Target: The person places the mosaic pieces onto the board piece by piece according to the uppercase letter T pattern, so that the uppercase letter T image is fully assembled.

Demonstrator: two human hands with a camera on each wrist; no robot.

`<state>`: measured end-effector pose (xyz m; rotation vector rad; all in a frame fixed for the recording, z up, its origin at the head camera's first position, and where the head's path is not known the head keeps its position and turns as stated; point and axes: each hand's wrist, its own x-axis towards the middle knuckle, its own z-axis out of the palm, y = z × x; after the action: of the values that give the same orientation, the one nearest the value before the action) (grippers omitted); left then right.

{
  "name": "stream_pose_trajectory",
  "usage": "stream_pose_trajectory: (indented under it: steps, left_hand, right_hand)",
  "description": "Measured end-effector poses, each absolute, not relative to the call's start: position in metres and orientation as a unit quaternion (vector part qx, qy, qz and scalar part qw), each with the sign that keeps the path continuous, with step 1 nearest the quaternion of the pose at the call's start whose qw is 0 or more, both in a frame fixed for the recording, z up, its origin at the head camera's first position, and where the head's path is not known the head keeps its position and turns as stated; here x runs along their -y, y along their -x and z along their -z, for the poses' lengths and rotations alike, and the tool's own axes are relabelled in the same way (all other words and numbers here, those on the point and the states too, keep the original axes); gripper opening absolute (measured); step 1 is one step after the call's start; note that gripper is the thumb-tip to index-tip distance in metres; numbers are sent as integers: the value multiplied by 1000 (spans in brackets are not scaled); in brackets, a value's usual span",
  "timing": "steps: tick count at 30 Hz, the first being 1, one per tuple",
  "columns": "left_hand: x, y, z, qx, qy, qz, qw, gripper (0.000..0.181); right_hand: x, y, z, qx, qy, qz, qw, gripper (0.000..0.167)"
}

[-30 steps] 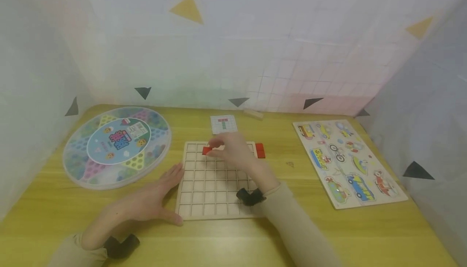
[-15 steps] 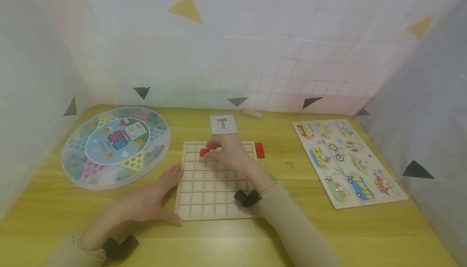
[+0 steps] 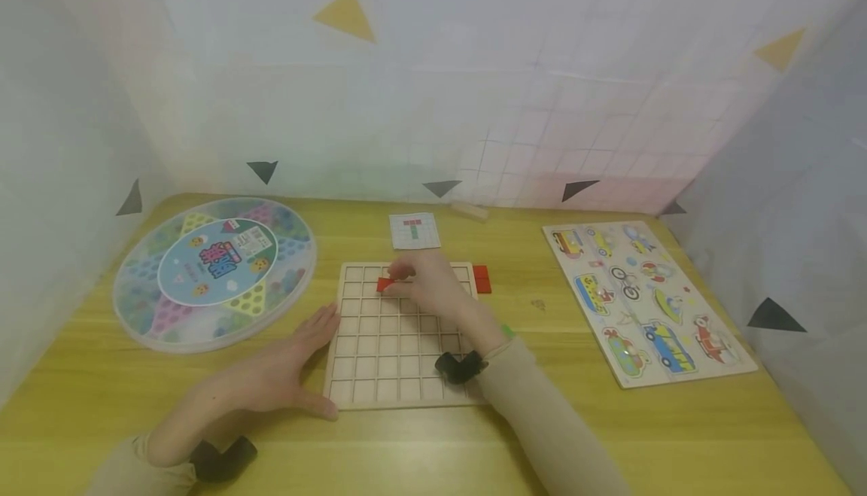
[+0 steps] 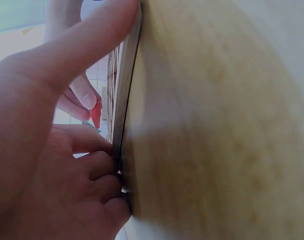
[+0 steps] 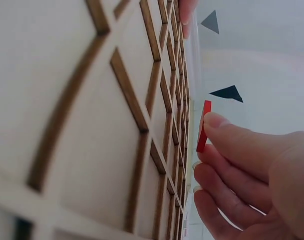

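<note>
A wooden grid board (image 3: 369, 345) lies on the table, its grid also filling much of the right wrist view (image 5: 101, 130). My right hand (image 3: 433, 285) pinches a red square tile (image 3: 384, 284) over the board's upper part; in the right wrist view the tile (image 5: 204, 126) is tilted between thumb and finger, apart from the grid. My left hand (image 3: 271, 375) rests at the board's left side, fingers and thumb spread, fingertips touching its edge (image 4: 125, 85). More red tiles (image 3: 482, 279) lie against the board's upper right edge. A bit of green (image 3: 508, 330) shows beside my right wrist.
A card with a red and green pattern (image 3: 415, 231) lies behind the board, near a small wooden bar (image 3: 470, 211). At the left is a round game box (image 3: 217, 274); at the right, a picture puzzle board (image 3: 646, 304). Walls stand behind and beside the table.
My right hand has moved slightly toward me with the red tile, whose tilt has changed. The green bit has come into view beside the right wrist. My left hand has stayed about where it was.
</note>
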<state>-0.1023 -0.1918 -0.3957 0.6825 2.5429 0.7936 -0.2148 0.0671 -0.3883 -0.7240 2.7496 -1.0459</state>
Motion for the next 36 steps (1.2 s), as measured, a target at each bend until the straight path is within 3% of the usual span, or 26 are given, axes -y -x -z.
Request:
stream_pose_trajectory:
  steps: [36]
  left_hand:
    - [192,103,395,-909,-235,-281,200,129]
  right_hand:
    - [-71,219,396,-907,233,344,65,29]
